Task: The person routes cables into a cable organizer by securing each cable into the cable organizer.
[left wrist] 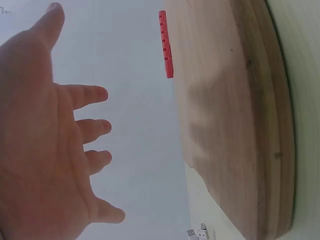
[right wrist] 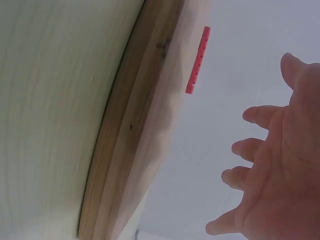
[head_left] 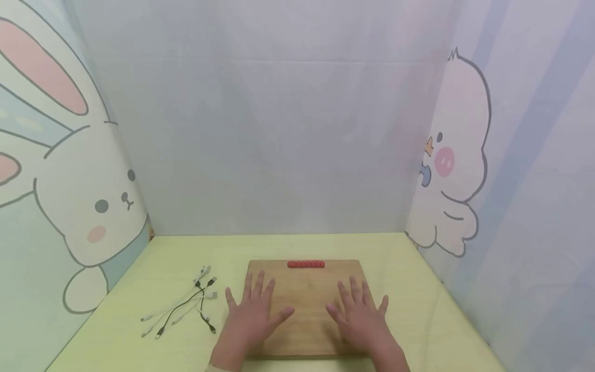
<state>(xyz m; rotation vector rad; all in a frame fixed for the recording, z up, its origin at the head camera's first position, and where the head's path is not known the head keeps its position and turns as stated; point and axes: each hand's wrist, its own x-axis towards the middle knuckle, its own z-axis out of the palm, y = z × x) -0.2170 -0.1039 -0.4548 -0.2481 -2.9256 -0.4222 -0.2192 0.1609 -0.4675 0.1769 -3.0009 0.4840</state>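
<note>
The left hand [head_left: 253,320] was spread above the left side of a wooden board [head_left: 307,310], its fingers parted and pointing away from the person; its grip was released, with nothing held; its little finger reached out past the board's left edge. The right hand [head_left: 362,320] was spread in the same way above the right side of the board; its grip was likewise released and holding nothing; its little finger also reached past the edge. The thumbs pointed inward toward each other, well apart; both wrist views showed the palms clear of the wood, and shadows fell on its surface.

The board lay flat on a pale yellow table [head_left: 409,289], near the person; a red strip [head_left: 306,264], notched into short segments, lay along the middle of the board's far edge, beyond the fingertips and touched by neither hand. To the left of the board, apart from it, lay a loose tangle of white and black cables [head_left: 203,293] with plugs at their ends, some crossing over others; a plain pale cloth [head_left: 279,144] hung behind the table; a cartoon rabbit [head_left: 74,206] showed on the left, a white cartoon figure [head_left: 465,113] on the right.
</note>
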